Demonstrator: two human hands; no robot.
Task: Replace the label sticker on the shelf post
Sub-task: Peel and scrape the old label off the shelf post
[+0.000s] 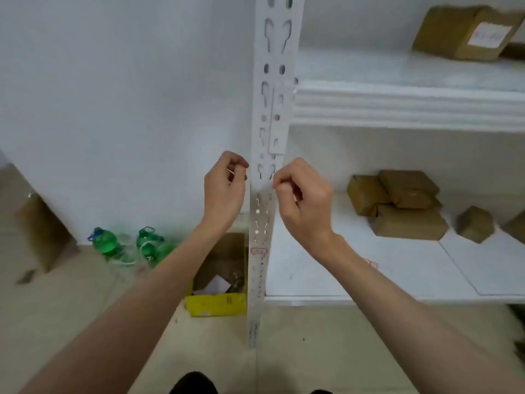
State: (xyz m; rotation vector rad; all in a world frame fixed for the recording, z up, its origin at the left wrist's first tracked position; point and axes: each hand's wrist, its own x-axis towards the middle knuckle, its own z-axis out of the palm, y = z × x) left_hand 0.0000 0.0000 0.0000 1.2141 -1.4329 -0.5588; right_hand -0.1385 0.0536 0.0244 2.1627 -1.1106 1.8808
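Both my hands are up at the white shelf post [271, 109], one on each side. My left hand [224, 191] is curled nearly closed beside the post's left edge; something thin seems pinched in it, but I cannot tell what. My right hand [305, 200] has thumb and forefinger pressed together at the post's right edge. Lower down the post sits a small red-bordered label sticker [259, 251], its writing too blurred to read. Brown parcels [397, 206] lie on the shelf [341, 280] to the right.
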